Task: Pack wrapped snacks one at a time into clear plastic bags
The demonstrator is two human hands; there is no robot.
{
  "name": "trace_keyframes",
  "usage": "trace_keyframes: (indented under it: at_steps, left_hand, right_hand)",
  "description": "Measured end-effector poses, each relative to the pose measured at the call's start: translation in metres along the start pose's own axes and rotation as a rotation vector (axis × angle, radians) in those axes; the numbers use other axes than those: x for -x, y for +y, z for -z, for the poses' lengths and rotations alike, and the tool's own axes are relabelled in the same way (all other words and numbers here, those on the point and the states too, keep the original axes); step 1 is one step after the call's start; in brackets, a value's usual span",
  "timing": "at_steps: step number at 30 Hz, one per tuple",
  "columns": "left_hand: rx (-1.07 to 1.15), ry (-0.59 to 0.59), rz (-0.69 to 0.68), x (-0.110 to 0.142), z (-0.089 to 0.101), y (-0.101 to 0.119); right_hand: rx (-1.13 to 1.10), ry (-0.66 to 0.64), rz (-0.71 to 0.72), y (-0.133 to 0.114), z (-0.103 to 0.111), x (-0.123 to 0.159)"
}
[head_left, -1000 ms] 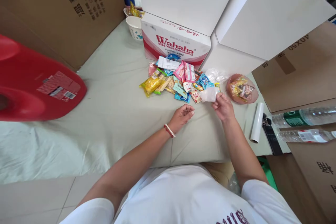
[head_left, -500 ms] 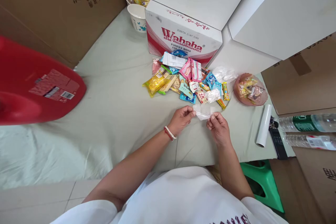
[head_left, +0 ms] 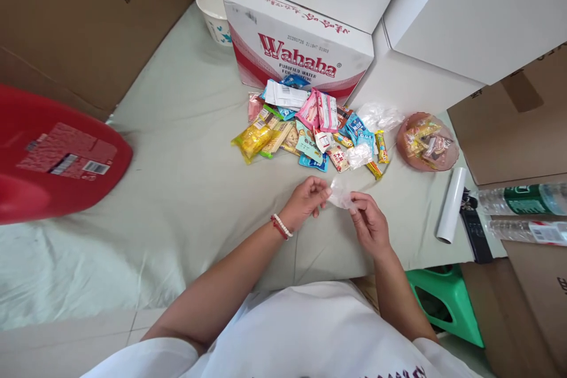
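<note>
Between my two hands is a small clear plastic bag [head_left: 340, 195], thin and crumpled. My left hand [head_left: 309, 199], with a beaded bracelet at the wrist, pinches its left edge. The thumb and fingers of my right hand [head_left: 368, 220] grip its lower right side. Just beyond my hands lies a heap of wrapped snacks [head_left: 309, 140] in many colours. At the heap's near right side rests a crumpled clear plastic piece [head_left: 359, 156], and another clear plastic bag [head_left: 380, 116] lies behind it.
A Wahaha carton [head_left: 301, 50] stands behind the heap, paper cups [head_left: 214, 15] to its left. At right are a pink bowl [head_left: 405, 153] of snacks, a white roll [head_left: 452, 205] and plastic bottles [head_left: 522, 199]. A red jug [head_left: 62, 153] is at left, a green stool [head_left: 460, 313] below.
The plastic bag was stretched level between my hands; now it is bunched narrower and slants down toward my right hand, which has dropped slightly. The camera view has shifted a little.
</note>
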State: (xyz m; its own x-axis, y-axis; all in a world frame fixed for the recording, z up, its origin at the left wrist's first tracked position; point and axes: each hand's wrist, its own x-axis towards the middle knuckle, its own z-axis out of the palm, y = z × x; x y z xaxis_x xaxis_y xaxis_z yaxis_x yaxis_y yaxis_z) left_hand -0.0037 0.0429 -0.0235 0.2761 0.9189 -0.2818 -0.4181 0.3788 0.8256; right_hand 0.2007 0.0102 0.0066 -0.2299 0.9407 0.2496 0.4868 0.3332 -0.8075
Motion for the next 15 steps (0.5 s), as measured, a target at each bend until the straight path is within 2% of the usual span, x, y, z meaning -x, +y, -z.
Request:
trace_keyframes:
  at_steps: [2, 4, 7, 9, 10, 12, 13, 15]
  left_hand:
    - [-0.011, -0.011, -0.007, -0.002, 0.001, -0.003]
    - [0.075, 0.023, -0.042, -0.005, 0.002, -0.005]
    - [0.195, 0.067, -0.067, -0.008, 0.005, -0.007]
    - [0.188, 0.068, -0.082, -0.009, 0.006, -0.007]
    - [0.158, 0.062, -0.102, -0.009, 0.006, -0.008]
    - [0.086, 0.044, -0.153, -0.009, 0.006, -0.009]
    - [0.059, 0.031, -0.175, -0.009, 0.005, -0.010]
    - [0.045, 0.002, -0.195, -0.008, 0.004, -0.011]
  right_hand:
    - [-0.042, 0.081, -0.053, 0.000, -0.003, 0.000]
    - [-0.162, 0.159, -0.170, 0.004, -0.006, 0.002]
    - [-0.361, 0.142, -0.396, 0.013, -0.005, 0.004]
    - [-0.363, 0.227, -0.443, 0.015, 0.001, 0.005]
    - [-0.311, 0.325, -0.407, 0.014, 0.005, 0.005]
    - [-0.135, 0.486, -0.244, 0.008, 0.012, 0.003]
    - [-0.036, 0.485, -0.151, 0.004, 0.014, 0.001]
    - [0.124, 0.316, -0.007, -0.001, 0.012, -0.006]
